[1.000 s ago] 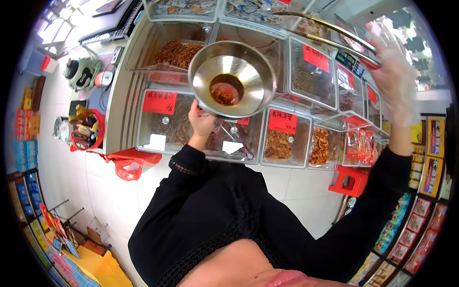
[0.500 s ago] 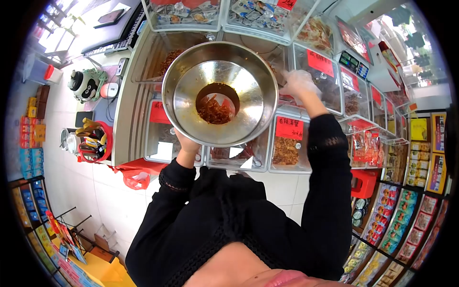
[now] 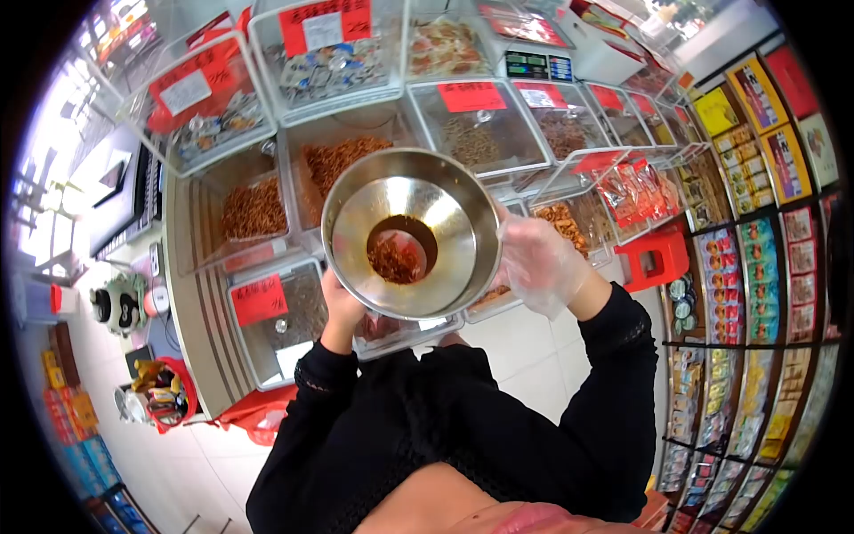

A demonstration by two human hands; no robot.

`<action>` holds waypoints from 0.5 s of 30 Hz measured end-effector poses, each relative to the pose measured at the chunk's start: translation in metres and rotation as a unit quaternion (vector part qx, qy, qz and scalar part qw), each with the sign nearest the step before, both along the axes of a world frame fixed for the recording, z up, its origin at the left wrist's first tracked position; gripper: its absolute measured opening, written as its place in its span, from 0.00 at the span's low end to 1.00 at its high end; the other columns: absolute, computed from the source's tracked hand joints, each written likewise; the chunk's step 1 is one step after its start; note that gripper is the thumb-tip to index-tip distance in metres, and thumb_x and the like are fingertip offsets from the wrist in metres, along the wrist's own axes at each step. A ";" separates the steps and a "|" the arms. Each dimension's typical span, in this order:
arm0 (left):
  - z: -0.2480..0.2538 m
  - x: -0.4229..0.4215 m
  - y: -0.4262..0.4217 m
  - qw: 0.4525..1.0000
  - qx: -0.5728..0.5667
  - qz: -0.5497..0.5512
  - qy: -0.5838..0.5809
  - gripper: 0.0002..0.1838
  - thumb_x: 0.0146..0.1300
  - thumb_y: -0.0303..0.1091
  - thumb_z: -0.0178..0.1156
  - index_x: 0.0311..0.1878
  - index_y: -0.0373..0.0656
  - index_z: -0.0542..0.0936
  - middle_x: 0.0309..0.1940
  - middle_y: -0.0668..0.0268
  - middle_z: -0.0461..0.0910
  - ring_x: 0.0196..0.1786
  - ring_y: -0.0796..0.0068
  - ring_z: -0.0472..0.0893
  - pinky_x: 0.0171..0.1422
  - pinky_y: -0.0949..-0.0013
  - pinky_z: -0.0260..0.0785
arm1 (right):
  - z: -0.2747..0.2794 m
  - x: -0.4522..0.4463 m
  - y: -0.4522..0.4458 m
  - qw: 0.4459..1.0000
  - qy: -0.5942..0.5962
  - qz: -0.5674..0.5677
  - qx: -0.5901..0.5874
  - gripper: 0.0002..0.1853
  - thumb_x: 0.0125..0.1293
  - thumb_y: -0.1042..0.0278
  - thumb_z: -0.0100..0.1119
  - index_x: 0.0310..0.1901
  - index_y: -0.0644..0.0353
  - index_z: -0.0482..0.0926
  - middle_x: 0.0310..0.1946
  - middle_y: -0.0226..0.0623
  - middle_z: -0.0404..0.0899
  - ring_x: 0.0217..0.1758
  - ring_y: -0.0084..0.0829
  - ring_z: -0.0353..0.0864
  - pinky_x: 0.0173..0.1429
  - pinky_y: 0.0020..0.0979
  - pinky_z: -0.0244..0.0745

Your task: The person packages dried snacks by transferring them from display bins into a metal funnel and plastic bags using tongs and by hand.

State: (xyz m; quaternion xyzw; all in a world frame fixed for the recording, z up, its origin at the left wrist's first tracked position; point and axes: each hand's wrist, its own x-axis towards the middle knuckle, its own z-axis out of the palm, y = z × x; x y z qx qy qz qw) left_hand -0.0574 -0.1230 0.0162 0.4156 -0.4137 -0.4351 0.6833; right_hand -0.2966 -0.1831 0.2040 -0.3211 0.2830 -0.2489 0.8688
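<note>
A wide stainless steel funnel [image 3: 342, 218] is held up in front of me, its mouth facing me. Reddish-brown shredded food [image 3: 391, 260] shows through its round opening; whatever lies under the funnel is hidden. My left hand [image 3: 342, 307] supports it from the lower left, with the fingers out of sight beneath the rim. At the right side of the rim, my right hand [image 3: 543, 258], in a loose clear plastic glove, holds the funnel with its fingers partly behind the edge. Just beyond the funnel, a clear bin of brown shredded food [image 3: 342, 165] stands without its lid across it.
Clear bins with red labels [image 3: 471, 96] fill the counter ahead and to the right. Another bin of brown dried food [image 3: 253, 209] is at left. Packed shelves [image 3: 756, 294] line the right side; a red stool [image 3: 654, 260] stands beside the bins. Tiled floor [image 3: 525, 351] lies below.
My gloved right hand has come back from the bins to the funnel's right rim. My view has turned, bringing more of the right-hand shelves and open food bins into sight.
</note>
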 end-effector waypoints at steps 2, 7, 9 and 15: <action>-0.009 -0.013 -0.003 0.999 0.013 -0.046 -0.023 0.19 0.42 0.27 0.70 0.40 0.35 0.76 0.35 0.67 0.79 0.37 0.79 0.77 0.43 0.74 0.69 | -0.001 -0.021 -0.004 0.999 0.014 0.029 -0.005 0.42 0.57 0.58 0.51 0.70 0.43 0.39 0.56 0.38 0.67 0.50 0.37 0.77 0.49 0.45 0.76; -0.006 -0.071 -0.024 0.991 -0.031 -0.094 -0.087 0.20 0.42 0.25 0.69 0.41 0.34 0.76 0.36 0.67 0.79 0.37 0.79 0.77 0.43 0.74 0.69 | -0.015 -0.085 -0.021 0.999 0.027 0.042 -0.006 0.45 0.56 0.60 0.56 0.70 0.41 0.37 0.57 0.40 0.65 0.51 0.39 0.75 0.49 0.43 0.76; -0.005 -0.103 -0.031 0.991 -0.018 -0.091 -0.102 0.20 0.42 0.25 0.69 0.42 0.34 0.76 0.36 0.67 0.79 0.37 0.79 0.77 0.43 0.74 0.70 | -0.008 -0.115 -0.034 0.993 0.097 0.056 0.044 0.46 0.56 0.58 0.57 0.70 0.41 0.36 0.59 0.39 0.63 0.53 0.37 0.73 0.50 0.44 0.75; 0.004 -0.201 -0.060 0.985 0.031 -0.027 -0.169 0.21 0.42 0.24 0.68 0.43 0.33 0.75 0.37 0.66 0.79 0.38 0.79 0.77 0.43 0.74 0.70 | -0.021 -0.219 -0.105 0.994 0.046 0.097 0.022 0.44 0.54 0.61 0.57 0.70 0.42 0.43 0.59 0.33 0.63 0.56 0.34 0.70 0.53 0.45 0.71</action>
